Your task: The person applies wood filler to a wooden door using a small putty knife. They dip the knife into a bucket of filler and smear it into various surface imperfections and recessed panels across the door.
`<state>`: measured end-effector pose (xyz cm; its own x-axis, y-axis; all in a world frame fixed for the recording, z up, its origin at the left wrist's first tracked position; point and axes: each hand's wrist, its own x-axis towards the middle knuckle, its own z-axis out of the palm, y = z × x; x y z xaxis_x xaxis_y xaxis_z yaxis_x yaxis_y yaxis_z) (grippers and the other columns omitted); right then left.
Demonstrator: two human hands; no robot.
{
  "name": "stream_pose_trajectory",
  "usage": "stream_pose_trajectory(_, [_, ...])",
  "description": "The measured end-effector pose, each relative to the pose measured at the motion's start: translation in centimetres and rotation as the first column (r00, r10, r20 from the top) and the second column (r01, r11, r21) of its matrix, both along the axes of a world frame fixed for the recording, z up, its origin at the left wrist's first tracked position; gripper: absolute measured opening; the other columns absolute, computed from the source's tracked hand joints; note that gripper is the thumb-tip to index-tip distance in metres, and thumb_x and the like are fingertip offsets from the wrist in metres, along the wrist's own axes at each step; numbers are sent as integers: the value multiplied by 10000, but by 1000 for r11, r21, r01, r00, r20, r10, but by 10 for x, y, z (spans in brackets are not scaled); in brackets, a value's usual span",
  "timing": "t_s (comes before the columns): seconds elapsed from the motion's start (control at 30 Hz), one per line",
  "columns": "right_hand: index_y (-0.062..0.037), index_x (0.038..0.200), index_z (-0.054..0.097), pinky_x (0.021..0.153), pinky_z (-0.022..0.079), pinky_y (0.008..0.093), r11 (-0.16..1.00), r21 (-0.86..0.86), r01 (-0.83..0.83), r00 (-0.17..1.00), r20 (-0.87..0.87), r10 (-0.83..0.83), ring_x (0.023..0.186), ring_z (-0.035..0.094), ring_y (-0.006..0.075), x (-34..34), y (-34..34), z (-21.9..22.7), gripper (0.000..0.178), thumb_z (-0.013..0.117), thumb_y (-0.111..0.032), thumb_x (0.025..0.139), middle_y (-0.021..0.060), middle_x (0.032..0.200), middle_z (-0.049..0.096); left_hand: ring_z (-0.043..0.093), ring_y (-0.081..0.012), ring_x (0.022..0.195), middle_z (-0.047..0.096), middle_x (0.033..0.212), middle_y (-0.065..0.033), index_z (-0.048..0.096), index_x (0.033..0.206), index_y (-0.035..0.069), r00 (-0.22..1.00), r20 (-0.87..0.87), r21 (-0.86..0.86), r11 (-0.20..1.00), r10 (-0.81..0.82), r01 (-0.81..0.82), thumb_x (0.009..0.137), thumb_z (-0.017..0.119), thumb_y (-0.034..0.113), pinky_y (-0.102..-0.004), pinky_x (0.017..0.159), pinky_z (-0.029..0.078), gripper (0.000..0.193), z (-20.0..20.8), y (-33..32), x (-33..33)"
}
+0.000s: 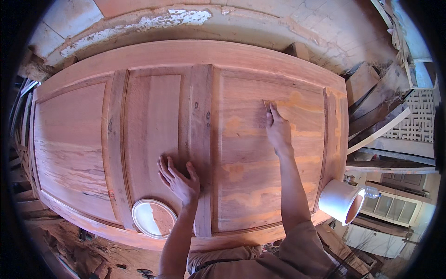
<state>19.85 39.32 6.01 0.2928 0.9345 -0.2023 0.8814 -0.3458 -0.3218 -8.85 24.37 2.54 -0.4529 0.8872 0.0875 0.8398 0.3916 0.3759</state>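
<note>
A large reddish wooden panel door point(200, 139) lies flat in front of me. Across its right-hand panel run several streaks of orange-tan filler point(253, 197). My right hand point(279, 132) is closed around a small flat brown piece point(266, 105) with a straight edge, held against the upper part of that panel. Whether it is a putty scraper or something else, I cannot tell. Fingers spread, my left hand point(182, 182) rests on the middle panel and holds nothing. A round white lid point(143, 217), partly covered with brownish paste, lies beside my left forearm.
A white bucket point(333, 200) lies on its side at the door's near right corner, brown residue inside its mouth. Beyond it stands a clear plastic bottle point(371, 192). Wooden boards point(364, 86) lean at the right. A stained wall point(260, 25) runs behind the door.
</note>
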Motion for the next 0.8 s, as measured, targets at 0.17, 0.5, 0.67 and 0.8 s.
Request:
stream_pose_trajectory(0.17, [-202, 1476, 490, 665, 563, 533, 996, 82, -20, 991, 130, 10, 731, 695, 413, -6, -4, -22, 458, 463, -321, 1035, 231, 784, 683, 292, -361, 1485, 371, 1553, -219, 431, 1433, -2, 1000, 25, -9, 1000, 0, 0, 947, 600, 359, -538, 1205, 207, 629, 2, 3, 6])
stream_pose_trajectory(0.5, [-143, 1462, 499, 696, 558, 531, 994, 96, -48, 993, 108, 38, 740, 685, 440, -29, 1, -14, 449, 463, -293, 1040, 252, 805, 685, 303, -362, 1481, 374, 1555, -209, 427, 1439, 8, 1000, 8, -4, 1000, 5, -5, 946, 608, 365, -542, 1200, 215, 635, -1, 2, 5])
stream_pose_trajectory(0.67, [-121, 1474, 478, 644, 558, 535, 991, 105, -86, 995, 65, 80, 725, 689, 428, -33, 3, -19, 460, 479, -251, 1033, 259, 812, 685, 304, -363, 1480, 375, 1555, -211, 426, 1441, 10, 1000, 25, -1, 1000, 5, -5, 948, 609, 368, -540, 1201, 212, 636, -2, 1, 5])
stream_pose_trajectory(0.8, [-119, 1452, 503, 667, 554, 549, 997, 81, -18, 998, 68, 12, 734, 689, 436, -48, 4, -12, 445, 463, -263, 1033, 262, 799, 682, 306, -368, 1478, 376, 1554, -213, 434, 1436, 11, 1000, 15, 9, 1000, -7, 7, 946, 615, 365, -540, 1201, 213, 630, -1, 1, 5])
